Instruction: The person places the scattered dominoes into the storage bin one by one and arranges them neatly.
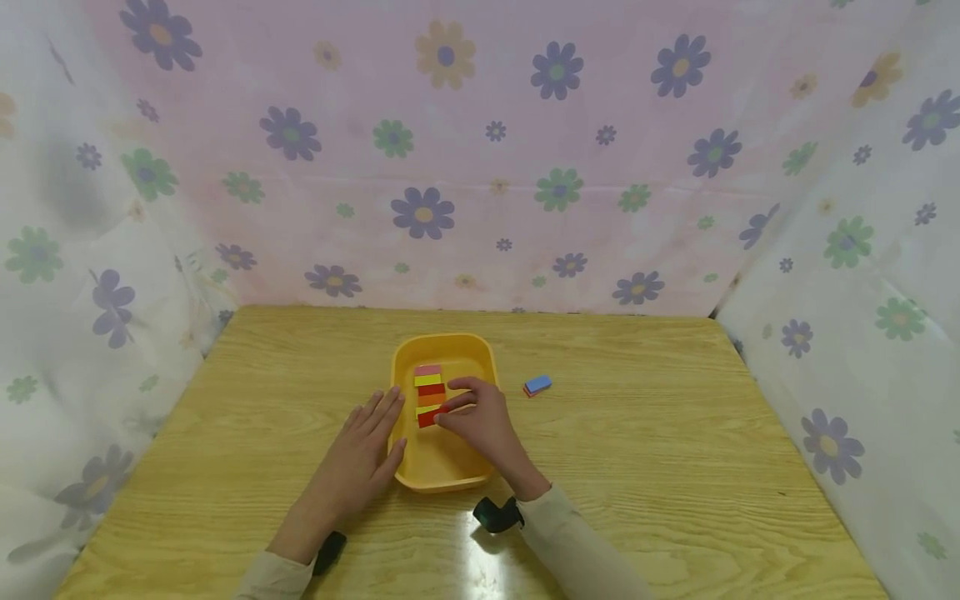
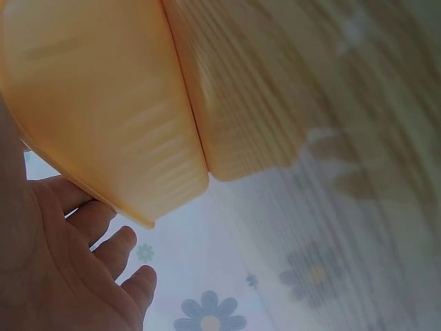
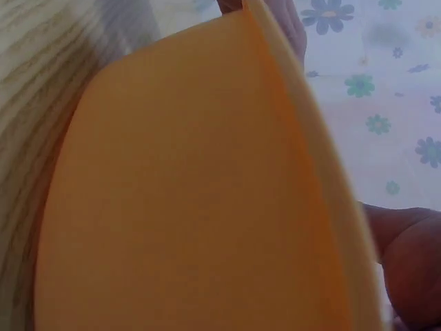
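A yellow plastic tray (image 1: 444,483) stands on the table, holding a column of small flat rectangular blocks. From the far end lie a pink block (image 1: 427,370), a yellow block (image 1: 427,381), a red block (image 1: 431,390), an orange block (image 1: 430,401) and a second yellow one, partly covered. My right hand (image 1: 486,427) reaches over the tray's right side and pinches another red block (image 1: 427,419), slightly tilted, at the near end. My left hand (image 1: 358,457) rests against the left rim, fingers extended; the left wrist view shows its fingers beside the tray wall (image 2: 124,124).
Right of the tray, a blue block (image 1: 537,383) lies on top of a reddish one on the wooden table (image 1: 637,467). Flower-patterned sheets (image 1: 480,167) hang behind and at both sides. The tray wall (image 3: 179,172) fills most of the right wrist view.
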{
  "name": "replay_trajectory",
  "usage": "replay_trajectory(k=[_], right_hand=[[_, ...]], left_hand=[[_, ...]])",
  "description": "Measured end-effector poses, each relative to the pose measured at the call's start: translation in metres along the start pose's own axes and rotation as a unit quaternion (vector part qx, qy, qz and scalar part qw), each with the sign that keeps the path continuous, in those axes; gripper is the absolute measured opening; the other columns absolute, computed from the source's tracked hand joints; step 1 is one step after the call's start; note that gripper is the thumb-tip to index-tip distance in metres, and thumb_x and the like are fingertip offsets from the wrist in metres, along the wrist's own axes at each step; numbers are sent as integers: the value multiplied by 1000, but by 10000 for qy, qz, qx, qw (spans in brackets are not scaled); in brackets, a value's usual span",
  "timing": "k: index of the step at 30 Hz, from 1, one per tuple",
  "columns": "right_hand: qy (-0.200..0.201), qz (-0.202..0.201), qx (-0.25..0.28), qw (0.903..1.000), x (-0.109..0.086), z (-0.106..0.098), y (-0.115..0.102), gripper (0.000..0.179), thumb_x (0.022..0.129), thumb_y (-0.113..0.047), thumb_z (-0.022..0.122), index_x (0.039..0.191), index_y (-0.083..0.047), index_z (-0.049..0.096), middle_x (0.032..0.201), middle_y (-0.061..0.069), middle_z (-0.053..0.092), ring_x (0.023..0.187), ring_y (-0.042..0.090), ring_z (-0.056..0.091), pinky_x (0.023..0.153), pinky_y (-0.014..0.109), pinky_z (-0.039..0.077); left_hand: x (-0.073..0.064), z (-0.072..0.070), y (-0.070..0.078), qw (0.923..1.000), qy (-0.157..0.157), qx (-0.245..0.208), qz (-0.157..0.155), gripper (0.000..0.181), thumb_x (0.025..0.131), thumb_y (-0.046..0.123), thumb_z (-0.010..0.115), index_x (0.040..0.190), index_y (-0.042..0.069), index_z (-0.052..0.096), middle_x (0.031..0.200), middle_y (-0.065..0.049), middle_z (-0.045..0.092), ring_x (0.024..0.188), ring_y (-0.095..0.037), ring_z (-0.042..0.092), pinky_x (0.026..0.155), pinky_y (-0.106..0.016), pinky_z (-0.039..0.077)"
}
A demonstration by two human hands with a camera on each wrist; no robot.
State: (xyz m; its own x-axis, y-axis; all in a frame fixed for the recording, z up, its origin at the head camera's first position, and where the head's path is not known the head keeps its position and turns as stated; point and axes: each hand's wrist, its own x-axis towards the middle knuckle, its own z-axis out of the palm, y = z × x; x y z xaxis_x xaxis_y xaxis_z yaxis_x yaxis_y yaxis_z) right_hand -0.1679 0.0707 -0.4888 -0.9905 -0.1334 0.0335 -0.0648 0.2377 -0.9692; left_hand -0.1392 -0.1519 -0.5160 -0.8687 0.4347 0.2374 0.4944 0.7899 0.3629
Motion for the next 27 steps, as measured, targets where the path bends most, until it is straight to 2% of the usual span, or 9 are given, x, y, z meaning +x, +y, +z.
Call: replay_trajectory(k=[6,11,16,27], right_hand=[[-35,564,-454,9974,9,8,3,50,79,-4,84,122,9,63,89,14,74,74,20,71,64,29,59],[38,888,-876,9922,15,12,9,50,77,-6,86,120,7,65,85,10,73,72,18,68,65,30,59],[90,1013,-1183,9878,18,13,13,49,77,-8,87,119,6,65,86,9,73,75,18,68,70,33,60],[-135,1134,-1537,9815,23,14,10,50,77,-9,87,117,8,63,86,12,74,75,20,69,67,31,57]], left_hand=[[-1,-1,0,10000,-24,-7,-27,63,103,29,57,157,3,37,168,-9,27,155,-34,24,123,-61,21],[0,-1,0,10000,-64,19,-64,63,103,30,57,157,4,37,168,-9,27,155,-34,23,123,-60,21],[0,-1,0,9999,-92,52,-83,64,103,30,57,158,4,36,168,-8,26,155,-33,23,123,-59,21],[0,0,0,10000,-55,6,-65,64,103,28,57,157,2,35,167,-10,27,155,-33,23,123,-60,22]])
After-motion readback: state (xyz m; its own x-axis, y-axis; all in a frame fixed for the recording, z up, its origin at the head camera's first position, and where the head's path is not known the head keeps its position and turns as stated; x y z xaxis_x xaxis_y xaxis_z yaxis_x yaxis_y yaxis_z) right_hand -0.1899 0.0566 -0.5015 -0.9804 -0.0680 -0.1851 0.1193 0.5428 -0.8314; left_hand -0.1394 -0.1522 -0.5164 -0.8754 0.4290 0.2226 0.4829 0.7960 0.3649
